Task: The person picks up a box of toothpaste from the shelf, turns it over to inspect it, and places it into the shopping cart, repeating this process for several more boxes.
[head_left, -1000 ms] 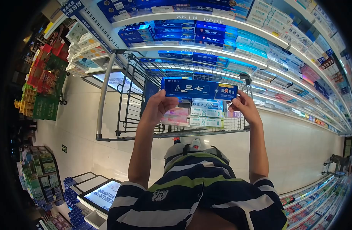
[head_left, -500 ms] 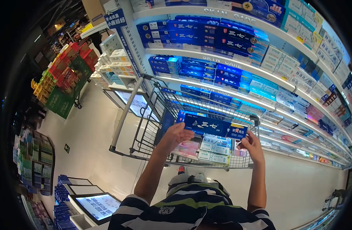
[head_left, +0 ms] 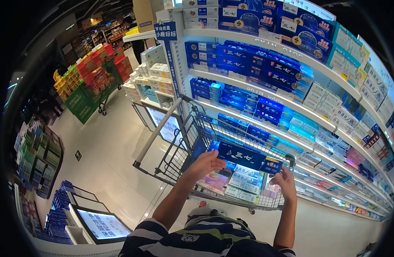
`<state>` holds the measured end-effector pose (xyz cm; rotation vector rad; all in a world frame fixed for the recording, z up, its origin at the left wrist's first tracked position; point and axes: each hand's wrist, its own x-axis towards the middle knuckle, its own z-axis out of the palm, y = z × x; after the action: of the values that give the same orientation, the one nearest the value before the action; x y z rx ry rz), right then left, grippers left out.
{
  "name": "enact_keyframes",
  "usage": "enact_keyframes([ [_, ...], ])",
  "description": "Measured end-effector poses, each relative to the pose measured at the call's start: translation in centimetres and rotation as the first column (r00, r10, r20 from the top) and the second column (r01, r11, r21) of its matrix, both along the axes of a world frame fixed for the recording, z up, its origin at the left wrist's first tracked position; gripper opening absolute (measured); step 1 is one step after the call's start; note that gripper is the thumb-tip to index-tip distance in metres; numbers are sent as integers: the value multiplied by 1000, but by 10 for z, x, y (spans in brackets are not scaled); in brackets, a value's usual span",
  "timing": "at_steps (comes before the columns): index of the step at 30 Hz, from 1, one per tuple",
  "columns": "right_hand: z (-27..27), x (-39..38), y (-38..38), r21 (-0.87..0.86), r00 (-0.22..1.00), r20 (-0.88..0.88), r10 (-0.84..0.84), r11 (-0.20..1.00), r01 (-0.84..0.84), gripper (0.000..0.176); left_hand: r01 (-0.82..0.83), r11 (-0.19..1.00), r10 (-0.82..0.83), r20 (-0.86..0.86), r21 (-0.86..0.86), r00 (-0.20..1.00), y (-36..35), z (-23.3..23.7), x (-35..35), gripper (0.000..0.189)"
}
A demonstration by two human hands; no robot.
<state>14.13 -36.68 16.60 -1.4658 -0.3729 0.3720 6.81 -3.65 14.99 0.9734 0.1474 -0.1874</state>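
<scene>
Two hands hold one blue box above one cart.

The long blue box says "三七" in white, and its end says "亮白". Blue boxes on the shelves say "三七" too. Big blue boxes up high say "1+1". The white shelf edges say "SKIN CARE". The blue sign says "小鹿妈妈". A white box in the cart says "舒适达".
</scene>
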Motion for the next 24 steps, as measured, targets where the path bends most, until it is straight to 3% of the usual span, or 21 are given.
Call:
enact_keyframes([
  [5,1,-1,-1,-41,1000,-4,17,999,-18,55,-16,1000,16,-4,5,1000,0,1,-4,31],
  [7,0,-1,-1,-8,1000,13,3,1000,-3,46,-14,1000,14,5,-1,1000,-1,1,-5,30],
  [14,-4,1,-5,-39,1000,10,25,999,-25,53,-28,999,28,20,-16,999,-3,5,-9,28],
  [24,-6,2,0,-25,1000,3,22,999,-22,46,-51,999,51,-2,14,999,0,-2,-13,33],
])
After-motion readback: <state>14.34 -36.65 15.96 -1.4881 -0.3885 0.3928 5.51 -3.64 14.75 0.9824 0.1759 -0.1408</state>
